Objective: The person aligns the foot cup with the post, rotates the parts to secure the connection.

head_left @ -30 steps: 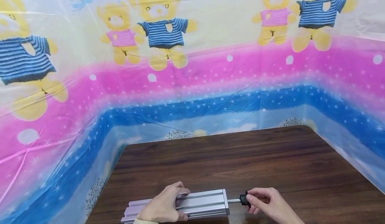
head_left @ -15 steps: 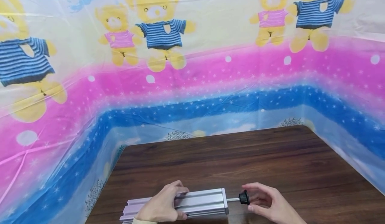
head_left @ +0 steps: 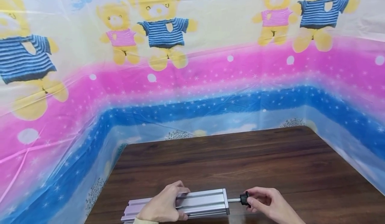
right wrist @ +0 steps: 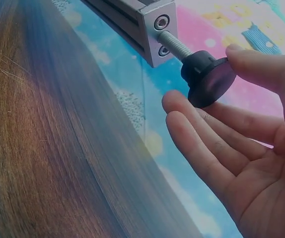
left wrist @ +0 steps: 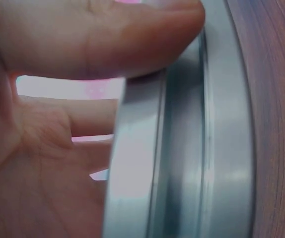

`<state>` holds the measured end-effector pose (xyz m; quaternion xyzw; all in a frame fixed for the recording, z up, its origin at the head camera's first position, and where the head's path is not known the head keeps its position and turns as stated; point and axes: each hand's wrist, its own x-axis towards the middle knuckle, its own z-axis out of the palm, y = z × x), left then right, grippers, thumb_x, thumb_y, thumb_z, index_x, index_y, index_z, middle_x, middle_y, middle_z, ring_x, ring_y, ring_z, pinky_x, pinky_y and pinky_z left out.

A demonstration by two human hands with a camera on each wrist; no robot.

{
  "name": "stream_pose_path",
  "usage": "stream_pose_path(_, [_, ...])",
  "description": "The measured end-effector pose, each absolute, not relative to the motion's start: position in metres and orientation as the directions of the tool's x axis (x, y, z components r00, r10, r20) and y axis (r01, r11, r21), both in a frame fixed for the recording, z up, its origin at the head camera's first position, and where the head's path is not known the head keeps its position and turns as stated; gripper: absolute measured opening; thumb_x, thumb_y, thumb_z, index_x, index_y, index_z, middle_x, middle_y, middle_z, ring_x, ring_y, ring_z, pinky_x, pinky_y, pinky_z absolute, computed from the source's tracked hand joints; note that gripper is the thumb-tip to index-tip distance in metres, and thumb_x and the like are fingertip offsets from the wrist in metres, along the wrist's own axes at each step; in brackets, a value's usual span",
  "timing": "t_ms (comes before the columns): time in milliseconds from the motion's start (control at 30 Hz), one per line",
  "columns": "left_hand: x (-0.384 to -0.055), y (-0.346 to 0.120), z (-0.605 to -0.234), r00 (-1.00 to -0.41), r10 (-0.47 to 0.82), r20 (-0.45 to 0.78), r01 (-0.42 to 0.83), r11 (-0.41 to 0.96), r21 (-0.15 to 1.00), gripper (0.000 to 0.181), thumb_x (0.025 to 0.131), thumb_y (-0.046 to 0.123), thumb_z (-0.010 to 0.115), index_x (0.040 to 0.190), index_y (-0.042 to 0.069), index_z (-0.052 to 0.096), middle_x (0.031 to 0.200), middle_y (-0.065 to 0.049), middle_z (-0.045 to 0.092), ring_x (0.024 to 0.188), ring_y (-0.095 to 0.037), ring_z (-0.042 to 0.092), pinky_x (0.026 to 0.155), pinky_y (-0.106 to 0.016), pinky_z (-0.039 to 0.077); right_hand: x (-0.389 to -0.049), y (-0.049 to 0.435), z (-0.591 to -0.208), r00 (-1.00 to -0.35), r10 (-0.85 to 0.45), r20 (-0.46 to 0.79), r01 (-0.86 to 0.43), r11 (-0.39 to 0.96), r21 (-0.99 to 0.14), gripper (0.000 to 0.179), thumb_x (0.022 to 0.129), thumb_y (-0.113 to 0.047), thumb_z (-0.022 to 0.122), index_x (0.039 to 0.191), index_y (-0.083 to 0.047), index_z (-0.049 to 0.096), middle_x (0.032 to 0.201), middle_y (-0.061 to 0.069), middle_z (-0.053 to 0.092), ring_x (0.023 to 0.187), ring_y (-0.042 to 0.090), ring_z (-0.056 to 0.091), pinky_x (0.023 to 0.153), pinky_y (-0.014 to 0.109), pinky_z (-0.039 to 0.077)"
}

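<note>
A silver aluminium profile [head_left: 204, 202] lies along the near edge of the dark wooden table [head_left: 240, 160]. My left hand [head_left: 163, 205] grips it from above, fingers over the far side; close up, the thumb [left wrist: 93, 39] presses on the profile [left wrist: 202, 148]. A threaded rod [head_left: 234, 200] sticks out of its right end and carries a black knob [head_left: 244, 199]. My right hand [head_left: 248, 200] holds that knob. In the right wrist view the thumb sits on the rim of the knob [right wrist: 207, 77], the fingers [right wrist: 182, 119] reach under it, and the rod [right wrist: 175, 44] enters the profile's end face [right wrist: 155, 29].
A plastic sheet printed with bears and pink and blue bands [head_left: 192, 83] walls the table at the back and on both sides. The wooden top [right wrist: 43, 148] stretches bare beyond the profile.
Half a second ago my right hand had let go of the knob with its fingers spread; now it has closed on it again. The left hand and the profile have stayed put.
</note>
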<state>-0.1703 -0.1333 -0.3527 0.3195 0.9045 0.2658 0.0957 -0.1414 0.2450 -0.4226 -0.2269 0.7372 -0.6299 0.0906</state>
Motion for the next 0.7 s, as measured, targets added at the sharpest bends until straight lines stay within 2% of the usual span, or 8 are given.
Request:
stream_pose_path(167, [-0.1697,-0.1333,-0.3529,-0.781,0.624,-0.007,0.523,0.661,0.537,0.061,0.071,0.025,0.087,0.126,0.006,0.069,0.096,0.011,0.049,0.082,-0.006,0.045,0.073,-0.023,0.041,-0.1422,0.2435,-0.4243,-0.881,-0.444,0.166,-0.242,0.121,-0.963,0.036,0.105,-0.011,0.052,0.126,0.018,0.058,0.101,0.023,0.074,0.081,0.020,0.075,0.072,0.037,0.060])
stream_pose_path(333, [-0.1681,-0.1354,-0.3543,-0.789,0.615,-0.006,0.521,0.674,0.523,0.062,0.070,0.027,0.086,0.127,0.007,0.069,0.098,0.010,0.050,0.084,-0.007,0.046,0.074,-0.025,0.042,-0.1431,0.2396,-0.4219,-0.907,-0.414,0.077,-0.166,0.185,-0.969,0.039,0.106,-0.020,0.051,0.123,0.014,0.062,0.101,0.023,0.074,0.080,0.021,0.075,0.071,0.038,0.060])
stream_pose_path(533, [-0.1665,-0.1377,-0.3548,-0.796,0.605,-0.013,0.511,0.682,0.523,0.062,0.071,0.027,0.086,0.127,0.008,0.069,0.101,0.011,0.050,0.088,-0.008,0.047,0.076,-0.026,0.043,-0.1429,0.2378,-0.4197,-0.900,-0.435,0.027,-0.129,0.207,-0.970,0.042,0.108,-0.025,0.048,0.121,0.012,0.064,0.098,0.024,0.074,0.079,0.030,0.075,0.073,0.042,0.060])
stream_pose_path(600, [-0.1662,-0.1381,-0.3544,-0.795,0.607,-0.008,0.512,0.678,0.528,0.062,0.071,0.027,0.087,0.127,0.007,0.069,0.100,0.011,0.050,0.087,-0.008,0.047,0.076,-0.026,0.043,-0.1425,0.2379,-0.4194,-0.899,-0.437,0.020,-0.119,0.199,-0.973,0.045,0.108,-0.025,0.047,0.125,0.014,0.060,0.102,0.024,0.073,0.083,0.028,0.075,0.076,0.041,0.060])
stream_pose_path(700, [-0.1662,-0.1389,-0.3533,-0.790,0.613,0.005,0.522,0.669,0.529,0.061,0.071,0.026,0.087,0.126,0.007,0.070,0.097,0.011,0.050,0.085,-0.008,0.046,0.075,-0.026,0.042,-0.1404,0.2378,-0.4195,-0.904,-0.425,0.043,-0.134,0.187,-0.973,0.045,0.107,-0.020,0.051,0.138,0.012,0.052,0.122,0.027,0.067,0.096,0.019,0.074,0.081,0.035,0.060])
